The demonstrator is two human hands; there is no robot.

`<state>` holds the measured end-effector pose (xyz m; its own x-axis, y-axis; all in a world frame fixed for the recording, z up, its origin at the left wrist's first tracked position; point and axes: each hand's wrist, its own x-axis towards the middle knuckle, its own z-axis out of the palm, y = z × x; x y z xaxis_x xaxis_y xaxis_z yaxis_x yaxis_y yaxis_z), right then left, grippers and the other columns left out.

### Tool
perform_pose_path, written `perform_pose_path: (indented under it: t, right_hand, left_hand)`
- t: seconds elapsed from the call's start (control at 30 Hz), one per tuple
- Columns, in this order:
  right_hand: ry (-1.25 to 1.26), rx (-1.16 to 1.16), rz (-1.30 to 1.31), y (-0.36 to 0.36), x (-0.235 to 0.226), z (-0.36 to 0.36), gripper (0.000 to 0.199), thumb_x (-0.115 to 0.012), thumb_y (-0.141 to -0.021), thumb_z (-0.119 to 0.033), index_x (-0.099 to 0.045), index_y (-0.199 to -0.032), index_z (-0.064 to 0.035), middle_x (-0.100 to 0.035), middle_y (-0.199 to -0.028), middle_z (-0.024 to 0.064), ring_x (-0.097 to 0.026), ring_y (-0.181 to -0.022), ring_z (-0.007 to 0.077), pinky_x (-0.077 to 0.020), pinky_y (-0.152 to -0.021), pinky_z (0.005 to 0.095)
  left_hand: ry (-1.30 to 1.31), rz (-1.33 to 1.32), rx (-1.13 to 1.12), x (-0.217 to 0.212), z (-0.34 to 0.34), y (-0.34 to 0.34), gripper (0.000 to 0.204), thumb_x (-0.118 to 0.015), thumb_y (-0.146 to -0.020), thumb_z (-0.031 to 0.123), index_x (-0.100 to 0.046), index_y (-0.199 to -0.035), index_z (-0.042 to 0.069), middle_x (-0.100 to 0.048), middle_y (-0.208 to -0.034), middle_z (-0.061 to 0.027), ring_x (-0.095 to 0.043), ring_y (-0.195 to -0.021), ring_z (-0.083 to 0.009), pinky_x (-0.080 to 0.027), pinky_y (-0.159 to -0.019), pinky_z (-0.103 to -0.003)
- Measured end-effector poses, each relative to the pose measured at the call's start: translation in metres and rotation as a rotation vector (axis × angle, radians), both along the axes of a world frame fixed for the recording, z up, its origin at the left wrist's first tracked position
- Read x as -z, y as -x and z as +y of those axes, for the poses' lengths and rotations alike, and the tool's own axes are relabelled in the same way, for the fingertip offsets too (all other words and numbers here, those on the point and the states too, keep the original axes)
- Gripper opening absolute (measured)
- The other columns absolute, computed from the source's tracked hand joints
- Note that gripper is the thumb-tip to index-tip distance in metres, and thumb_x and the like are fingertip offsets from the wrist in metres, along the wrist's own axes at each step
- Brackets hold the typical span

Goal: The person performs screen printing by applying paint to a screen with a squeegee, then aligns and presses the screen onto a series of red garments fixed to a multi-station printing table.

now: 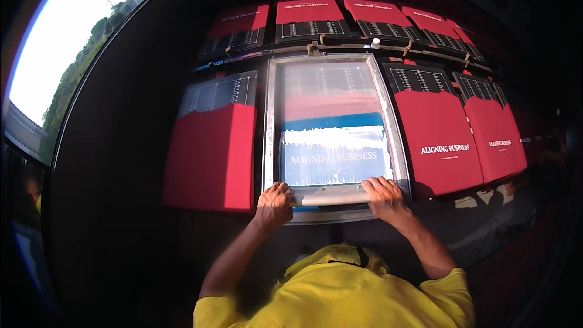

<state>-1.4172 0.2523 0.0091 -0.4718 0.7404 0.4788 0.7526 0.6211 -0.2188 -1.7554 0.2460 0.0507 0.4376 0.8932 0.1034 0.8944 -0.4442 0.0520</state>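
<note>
Right in front of me lies a screen printing frame (269, 115) with metal rails and a see-through mesh. White ink (334, 138) forms a ragged band across its blue stencil area, with light lettering below it. At the near end a long pale squeegee (331, 196) lies crosswise. My left hand (276, 201) is closed around its left end, and my right hand (385, 198) grips the right end with the fingers curled over the top. Under the mesh, a red shirt on a dark board shows faintly.
A plain red shirt (212, 152) lies on a board to the left. Red shirts with white print (443, 127) lie to the right. Another row of shirts (310, 11) stands beyond a rail (243, 56) with clamps. A bright window (67, 42) is at far left.
</note>
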Motion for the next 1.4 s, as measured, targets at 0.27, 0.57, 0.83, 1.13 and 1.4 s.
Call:
perform_pose_path:
  t: [0.27,0.57,0.83,1.13,1.4]
  right_hand:
    - [-0.103,-0.025,0.159,-0.052,0.033,0.029,0.043,-0.074,-0.053,-0.001,-0.065,-0.095,-0.0033,-0.061,-0.093,0.0117,-0.06,-0.086,0.0299,-0.0478,-0.075,0.0422]
    - [0.192,0.058,0.118,-0.039,0.02,-0.019,0.023,-0.069,-0.066,-0.001,-0.06,-0.087,-0.0034,-0.061,-0.098,0.013,-0.062,-0.085,0.0315,-0.0523,-0.068,0.0434]
    - [0.101,0.168,0.045,-0.027,0.047,0.019,0.022,-0.061,-0.069,0.002,-0.06,-0.091,-0.0013,-0.062,-0.098,0.0103,-0.063,-0.087,0.0289,-0.0553,-0.068,0.0393]
    - [0.214,0.132,-0.008,-0.032,0.022,0.161,0.017,-0.068,-0.067,0.0,-0.062,-0.083,-0.0007,-0.062,-0.088,0.0141,-0.065,-0.087,0.0339,-0.0548,-0.071,0.0456]
    - [0.206,0.141,0.043,-0.035,0.007,0.12,0.014,-0.067,-0.068,0.001,-0.06,-0.08,-0.001,-0.062,-0.089,0.0141,-0.064,-0.089,0.0354,-0.0542,-0.074,0.0473]
  left_hand:
    - [0.192,-0.072,-0.239,-0.014,0.029,-0.011,0.023,-0.058,-0.073,0.001,-0.069,-0.092,0.006,-0.069,-0.099,-0.0104,-0.067,-0.096,-0.0303,-0.057,-0.076,-0.043]
    - [0.045,-0.106,-0.071,0.005,-0.014,0.002,0.046,-0.069,-0.062,-0.002,-0.068,-0.107,0.005,-0.068,-0.118,-0.0109,-0.064,-0.114,-0.0291,-0.055,-0.094,-0.04]
    - [-0.147,-0.101,-0.009,0.042,0.017,0.02,0.042,-0.069,-0.065,0.001,-0.068,-0.106,0.009,-0.068,-0.12,-0.0078,-0.065,-0.115,-0.0238,-0.056,-0.088,-0.035]
    - [-0.082,-0.09,-0.046,0.004,0.159,0.014,0.026,-0.06,-0.073,0.001,-0.071,-0.094,0.01,-0.072,-0.091,-0.0083,-0.07,-0.083,-0.0281,-0.059,-0.071,-0.041]
    - [-0.1,-0.136,-0.046,-0.011,0.126,0.013,0.028,-0.061,-0.07,0.001,-0.069,-0.097,0.007,-0.071,-0.094,-0.0107,-0.069,-0.085,-0.032,-0.058,-0.073,-0.042]
